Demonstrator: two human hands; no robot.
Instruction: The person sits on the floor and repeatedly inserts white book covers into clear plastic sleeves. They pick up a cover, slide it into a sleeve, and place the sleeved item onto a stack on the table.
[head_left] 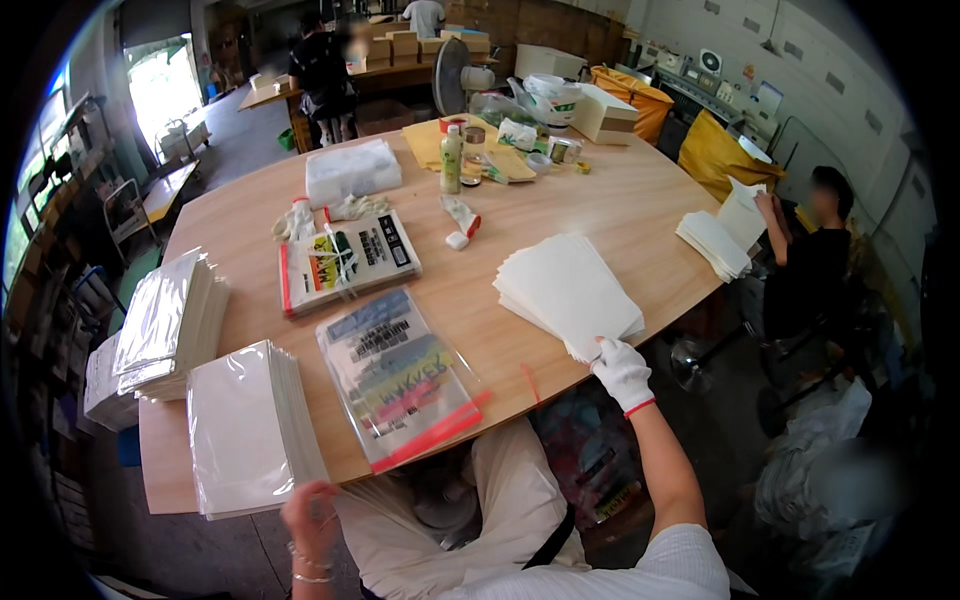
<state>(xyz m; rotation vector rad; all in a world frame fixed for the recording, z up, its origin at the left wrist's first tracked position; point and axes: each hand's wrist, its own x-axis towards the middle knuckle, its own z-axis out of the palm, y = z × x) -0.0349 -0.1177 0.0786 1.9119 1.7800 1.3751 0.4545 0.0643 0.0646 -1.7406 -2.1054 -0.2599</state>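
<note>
My right hand (pixel 622 376), in a white glove with a red cuff, is at the near corner of a fanned stack of white paper sheets (pixel 570 290). Its fingers close on that corner; how many sheets they hold I cannot tell. Bare and wearing bracelets, my left hand (pixel 311 522) hangs just off the table's front edge. Its fingers are loosely bent and apart, with nothing visible in them. Beside it lies a stack of clear-wrapped white sheets (pixel 245 425). Between my hands rests a printed clear plastic bag pack (pixel 390 375) with a red edge strip.
Another wrapped stack (pixel 165 315) stands at the left edge. Farther back are a tied bag bundle (pixel 350 262), white gloves (pixel 300 220), a tube (pixel 460 215) and bottles (pixel 451 160). A seated person (pixel 810 250) handles white sheets (pixel 713 245) at the right.
</note>
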